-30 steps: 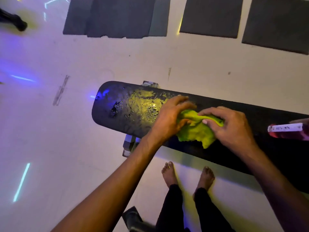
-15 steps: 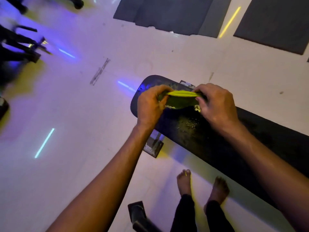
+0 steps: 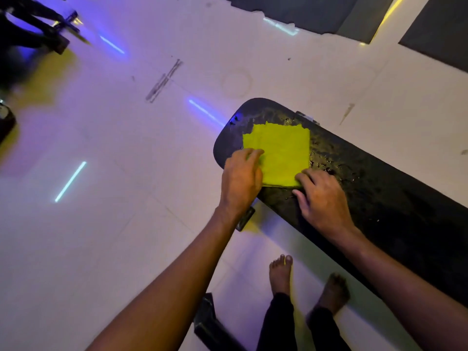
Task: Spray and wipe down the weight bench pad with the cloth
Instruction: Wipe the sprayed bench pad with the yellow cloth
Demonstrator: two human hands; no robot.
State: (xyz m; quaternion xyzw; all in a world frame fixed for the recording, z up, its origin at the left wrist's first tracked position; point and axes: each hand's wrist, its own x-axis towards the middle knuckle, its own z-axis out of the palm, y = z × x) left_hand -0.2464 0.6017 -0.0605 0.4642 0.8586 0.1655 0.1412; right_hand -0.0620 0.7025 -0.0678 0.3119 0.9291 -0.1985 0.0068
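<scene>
The black weight bench pad (image 3: 379,198) runs from the middle of the view down to the right, and its surface is wet with droplets. A yellow-green cloth (image 3: 278,150) lies flat on the pad's rounded left end, folded into a square. My left hand (image 3: 240,181) holds the cloth's near left corner, fingers curled over its edge. My right hand (image 3: 321,198) pinches the near right corner between finger and thumb, with its palm over the pad. No spray bottle shows.
Dark gym equipment (image 3: 27,34) stands at the far left on the pale tiled floor. Dark floor mats (image 3: 316,11) lie along the top. A bench foot (image 3: 245,219) shows under the pad. My bare feet (image 3: 281,274) stand beside a dark object (image 3: 210,323).
The cloth was bunched between both hands, then stretched out over the pad's end. Now it lies flat and folded on the pad, with my hands at its near corners.
</scene>
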